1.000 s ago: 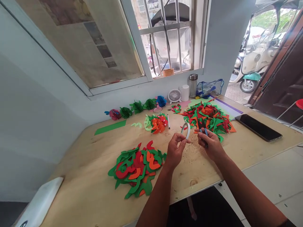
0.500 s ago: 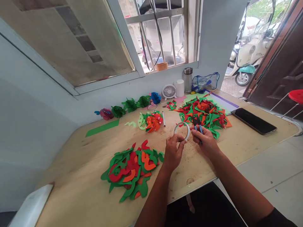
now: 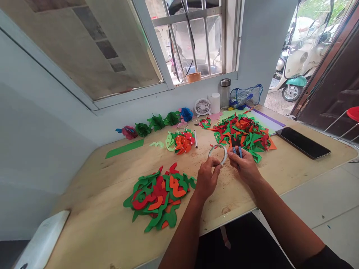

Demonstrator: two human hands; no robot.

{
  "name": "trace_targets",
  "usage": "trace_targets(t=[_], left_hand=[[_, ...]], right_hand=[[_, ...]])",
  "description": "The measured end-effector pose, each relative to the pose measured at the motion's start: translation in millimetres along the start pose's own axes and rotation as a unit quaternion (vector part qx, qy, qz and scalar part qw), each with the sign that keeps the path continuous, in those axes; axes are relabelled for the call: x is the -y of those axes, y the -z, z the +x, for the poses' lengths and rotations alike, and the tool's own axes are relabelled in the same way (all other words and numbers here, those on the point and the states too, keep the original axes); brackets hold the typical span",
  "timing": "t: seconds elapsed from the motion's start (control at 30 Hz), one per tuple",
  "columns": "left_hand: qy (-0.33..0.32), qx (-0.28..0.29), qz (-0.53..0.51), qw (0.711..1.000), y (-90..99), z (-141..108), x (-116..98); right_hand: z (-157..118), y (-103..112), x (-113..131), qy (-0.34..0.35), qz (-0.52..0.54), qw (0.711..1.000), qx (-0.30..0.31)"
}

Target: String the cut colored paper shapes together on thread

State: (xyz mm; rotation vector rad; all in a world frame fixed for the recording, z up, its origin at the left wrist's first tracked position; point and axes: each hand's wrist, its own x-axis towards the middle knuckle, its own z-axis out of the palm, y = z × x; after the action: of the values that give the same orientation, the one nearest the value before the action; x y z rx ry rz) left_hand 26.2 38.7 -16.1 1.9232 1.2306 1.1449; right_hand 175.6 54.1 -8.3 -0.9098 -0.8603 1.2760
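My left hand (image 3: 208, 178) pinches the lower edge of a roll of white tape (image 3: 224, 156), held upright above the table. Close on its right, my right hand (image 3: 245, 164) is closed round the blue handles of a pair of scissors (image 3: 236, 144), whose dark blades point away from me with a gap between them. Beyond the blades lies a heap of red, green and orange scraps (image 3: 249, 130). Left of my left hand, wavy cut-out pieces (image 3: 159, 198) in green, red and orange are piled on the wooden table (image 3: 92, 201).
Small orange and pale green pieces (image 3: 183, 142) lie near a white pen (image 3: 195, 139). Folded paper flowers (image 3: 156, 121), a small white fan (image 3: 202, 107) and a glass bottle (image 3: 225, 94) line the wall. A phone (image 3: 303, 142) lies at the right, a green strip (image 3: 125, 148) at the left.
The whole view has shifted slightly, so things appear a little farther right. Both hands keep hold of the tape roll and the scissors, nearly in the same pose.
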Motion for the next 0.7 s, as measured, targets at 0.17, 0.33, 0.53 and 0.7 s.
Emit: trace_targets(t=[0.17,0.33,0.53,0.7], left_hand=[[0.013,-0.007,-0.004,1.0,-1.5,-0.7,3.4],[0.016,-0.026,-0.01,0.999,-2.3,0.0,7.4],[-0.013,-0.018,0.013,1.0,-1.0,2.2,7.9],[-0.036,-0.032,0.034,0.998,-0.6,3.4,10.7]], right_hand=[[-0.1,0.2,-1.9,0.018,-0.009,1.0,0.005],[-1.2,2.1,-3.8,0.035,-0.013,0.999,0.035],[-3.1,4.1,-5.1,0.052,-0.02,0.996,0.075],[-3.3,3.1,-5.3,0.063,-0.039,0.996,0.057]])
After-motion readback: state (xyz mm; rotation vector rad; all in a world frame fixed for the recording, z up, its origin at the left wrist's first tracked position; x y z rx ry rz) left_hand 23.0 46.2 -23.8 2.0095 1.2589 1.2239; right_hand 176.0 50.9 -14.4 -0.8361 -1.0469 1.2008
